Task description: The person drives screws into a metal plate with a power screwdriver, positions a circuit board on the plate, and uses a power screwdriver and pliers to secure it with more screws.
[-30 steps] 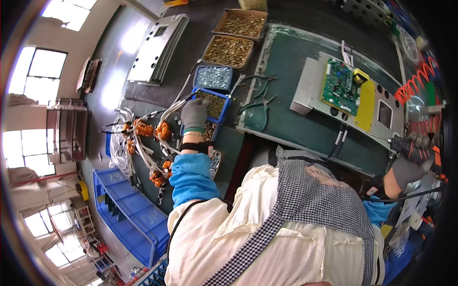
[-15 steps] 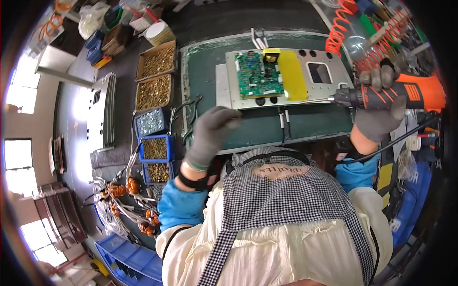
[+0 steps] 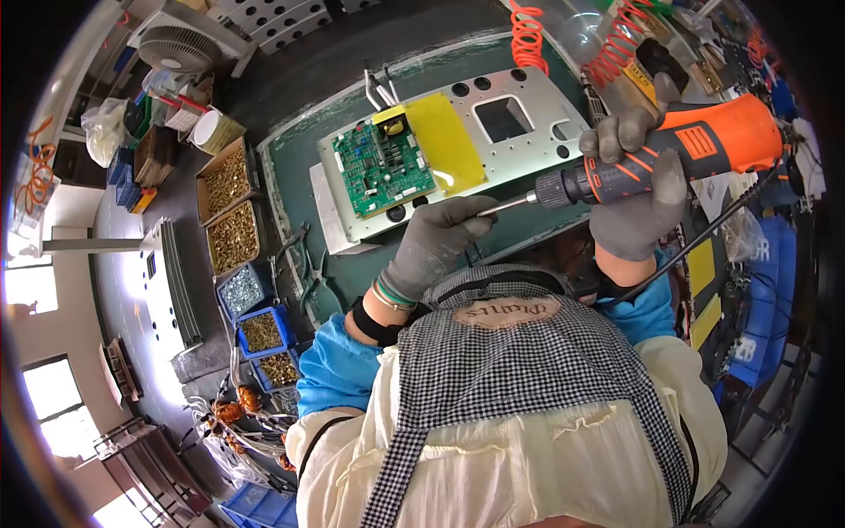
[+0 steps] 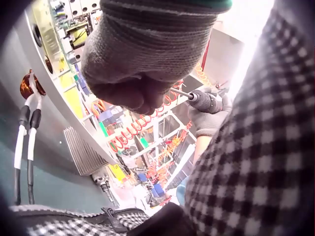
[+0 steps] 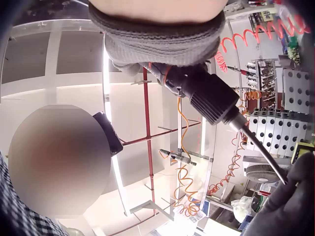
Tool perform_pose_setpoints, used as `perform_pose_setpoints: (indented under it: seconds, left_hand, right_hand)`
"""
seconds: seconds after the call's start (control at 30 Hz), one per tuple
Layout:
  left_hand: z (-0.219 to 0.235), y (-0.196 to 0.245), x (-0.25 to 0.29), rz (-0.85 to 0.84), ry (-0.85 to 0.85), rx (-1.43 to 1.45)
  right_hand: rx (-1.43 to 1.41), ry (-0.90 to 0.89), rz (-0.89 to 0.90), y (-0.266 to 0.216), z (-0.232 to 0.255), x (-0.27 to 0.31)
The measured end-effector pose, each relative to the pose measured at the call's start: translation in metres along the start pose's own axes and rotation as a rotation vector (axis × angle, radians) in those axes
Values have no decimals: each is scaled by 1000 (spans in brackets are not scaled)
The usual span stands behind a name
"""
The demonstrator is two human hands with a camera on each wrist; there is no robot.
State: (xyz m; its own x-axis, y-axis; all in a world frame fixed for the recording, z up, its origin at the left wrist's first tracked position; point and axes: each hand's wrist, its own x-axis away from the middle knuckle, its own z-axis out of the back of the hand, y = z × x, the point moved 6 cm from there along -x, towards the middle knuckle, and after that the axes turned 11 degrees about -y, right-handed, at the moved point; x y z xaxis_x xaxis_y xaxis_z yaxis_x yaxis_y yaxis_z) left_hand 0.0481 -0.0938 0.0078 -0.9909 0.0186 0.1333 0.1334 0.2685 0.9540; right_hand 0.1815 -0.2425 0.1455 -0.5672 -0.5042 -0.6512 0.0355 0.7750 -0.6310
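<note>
In the head view the gloved right hand (image 3: 641, 185) grips an orange and black power screwdriver (image 3: 695, 145), its bit pointing left. At the bit's tip are the curled fingers of the gloved left hand (image 3: 436, 242), thumb and forefinger pinching there; any small part between them is too hidden to tell. Just beyond the left hand lies a metal plate (image 3: 528, 163) carrying a green circuit board (image 3: 380, 167) and a yellow sheet (image 3: 447, 145). The right wrist view shows the bit (image 5: 266, 157) reaching the left fingertips (image 5: 300, 172).
Boxes of brass-coloured parts (image 3: 232, 238) and blue trays of small parts (image 3: 261, 333) stand left of the green mat (image 3: 286, 167). Green-handled pliers (image 3: 319, 280) lie on the mat's left edge. Stacked metal panels (image 3: 172, 286) are farther left. Red coiled hoses (image 3: 528, 40) hang behind the plate.
The left hand has left the blue trays and come right to the screwdriver's bit, its fingers now closed at the tip. The screwdriver, held in the right hand, has come nearer the body's middle.
</note>
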Motion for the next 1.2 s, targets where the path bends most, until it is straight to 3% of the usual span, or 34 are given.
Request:
perform_pose_setpoints:
  seconds: [0.17,0.37,0.47,0.67,0.77,0.87,0.97,1.07,1.2]
  left_hand:
    - [-8,-4,-12,35,31,121]
    - [-8,-12,-21,-47,195,-109]
    - [-9,8,-18,-72,278,-572]
    - [-13,22,-4,-123,495,-679]
    - [-6,18,5,-49,539,-666]
    - [-3,23,13,-82,533,-777]
    - [-1,21,20,31,521,-574]
    - [6,16,23,-33,525,-600]
    - [8,17,24,-54,491,-659]
  right_hand:
    - [-3,33,-58,4,15,-4]
    - [42,128,-127,11,29,-7]
    - [29,171,-198,18,28,-12]
    - [34,279,-237,36,32,-14]
    - [107,131,-264,42,28,-16]
    - [-35,172,-234,49,26,-21]
    - [-53,141,-225,51,10,-23]
    - [-80,170,-268,58,6,-17]
    - [44,84,-251,57,4,-15]
